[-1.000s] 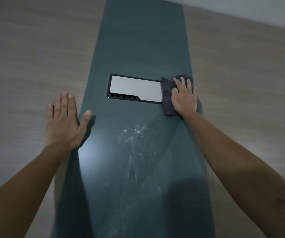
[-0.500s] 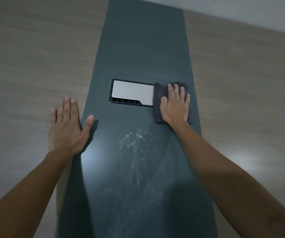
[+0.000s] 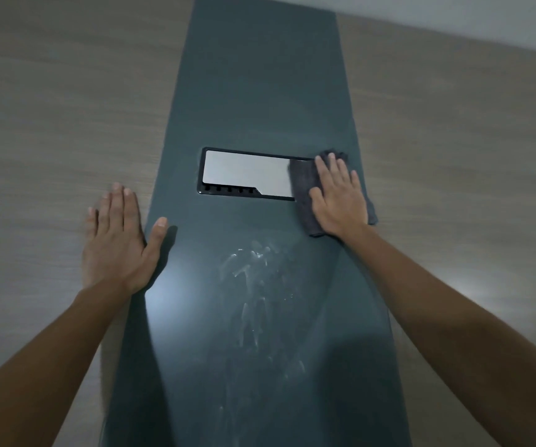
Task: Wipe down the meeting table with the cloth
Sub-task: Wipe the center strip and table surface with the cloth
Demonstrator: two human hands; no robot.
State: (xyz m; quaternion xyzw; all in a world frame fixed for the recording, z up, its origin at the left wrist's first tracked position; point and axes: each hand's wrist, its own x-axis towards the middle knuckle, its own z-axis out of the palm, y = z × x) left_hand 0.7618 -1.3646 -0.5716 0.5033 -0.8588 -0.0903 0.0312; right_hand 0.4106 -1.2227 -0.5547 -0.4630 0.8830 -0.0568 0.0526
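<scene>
The meeting table has light wood sides (image 3: 50, 130) and a dark teal centre strip (image 3: 260, 91). A dark grey folded cloth (image 3: 302, 188) lies on the strip, over the right end of a silver cable-box lid (image 3: 247, 174). My right hand (image 3: 339, 198) presses flat on the cloth, fingers together and pointing away. My left hand (image 3: 118, 240) rests flat and spread on the wood at the strip's left edge, thumb on the teal. Whitish smears (image 3: 253, 285) show on the strip below the lid.
A pale wall (image 3: 453, 17) runs along the table's far right edge. The lid sits in a black frame with a row of small slots (image 3: 228, 189) along its near side. Glare spots shine on the strip near my left wrist and on the wood at right.
My right hand slid the cloth left across the lid's right end, then back to the right. My left hand has stayed planted in the same place.
</scene>
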